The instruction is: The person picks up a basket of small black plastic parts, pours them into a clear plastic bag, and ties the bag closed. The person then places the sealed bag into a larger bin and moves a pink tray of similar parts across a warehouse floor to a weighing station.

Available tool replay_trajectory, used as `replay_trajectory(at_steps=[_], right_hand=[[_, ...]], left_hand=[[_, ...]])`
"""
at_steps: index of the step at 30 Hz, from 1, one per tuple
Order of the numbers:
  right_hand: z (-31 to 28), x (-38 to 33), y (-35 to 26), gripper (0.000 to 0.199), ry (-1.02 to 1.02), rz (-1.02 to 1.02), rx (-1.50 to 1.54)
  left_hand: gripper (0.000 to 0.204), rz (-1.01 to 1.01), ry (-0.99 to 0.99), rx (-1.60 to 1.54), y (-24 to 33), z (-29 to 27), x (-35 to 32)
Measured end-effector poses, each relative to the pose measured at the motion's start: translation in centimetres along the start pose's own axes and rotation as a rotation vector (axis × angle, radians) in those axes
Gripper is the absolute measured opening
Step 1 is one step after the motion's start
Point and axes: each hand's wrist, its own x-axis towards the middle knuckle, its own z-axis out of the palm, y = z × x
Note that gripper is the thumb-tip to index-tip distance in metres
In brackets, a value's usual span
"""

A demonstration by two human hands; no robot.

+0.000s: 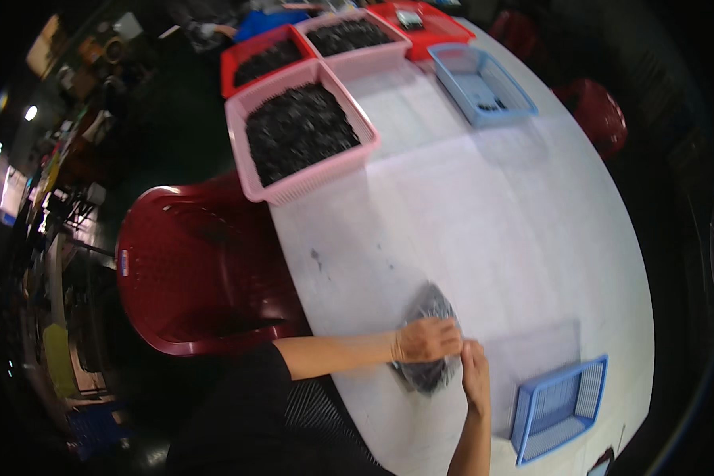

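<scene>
A clear plastic bag (430, 300) filled with dark pieces lies on the white table near its front edge. My left hand (428, 339) crosses over the middle of it, fingers curled closed on the plastic. At the bag's right side, my right hand (475, 373) is closed too, its fingertips meeting those of the left and pinching the bag's edge. The bag's gathered part is hidden by my fingers.
A pink basket (246, 151) of black pieces stands at the table's far left, with red and pink trays behind it. One blue basket (490, 77) sits at the back, another blue basket (563, 404) at front right. A dark red chair (186, 270) is on the left.
</scene>
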Motion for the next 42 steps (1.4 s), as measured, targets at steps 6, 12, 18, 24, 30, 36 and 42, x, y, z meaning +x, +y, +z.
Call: replay_trajectory(at_steps=[6,12,18,24,30,36,42], right_hand=[[2.0,4.9,3.1,0.016,0.286,0.009,0.131],[0.2,6.2,5.6,0.012,0.116,0.101,0.302],[-2.1,8.1,6.3,0.017,-0.171,-0.265,-0.358],[-2.7,11.1,8.9,0.013,-0.382,-0.668,-0.646],[-2.8,10.5,15.0,0.011,-0.325,-0.602,-0.641],[-2.3,9.1,13.5,0.010,-0.164,-0.397,-0.426],[-1.3,10.9,12.4,0.019,-0.355,0.298,0.755]], left_hand=[[0.013,-0.121,-0.102,0.071,-3.6,4.6,-3.7],[0.020,-0.019,-0.073,0.113,-5.1,7.6,-4.1],[0.025,0.125,-0.252,0.071,-7.4,8.2,-4.6],[0.029,0.119,-0.387,-0.292,-10.3,9.4,-5.3],[0.028,-0.073,-0.337,-0.490,-11.3,11.7,-9.9],[0.024,-0.113,-0.337,-0.387,-10.7,10.3,-9.2],[0.013,-0.622,-0.375,-1.152,-10.6,10.4,-5.9]])
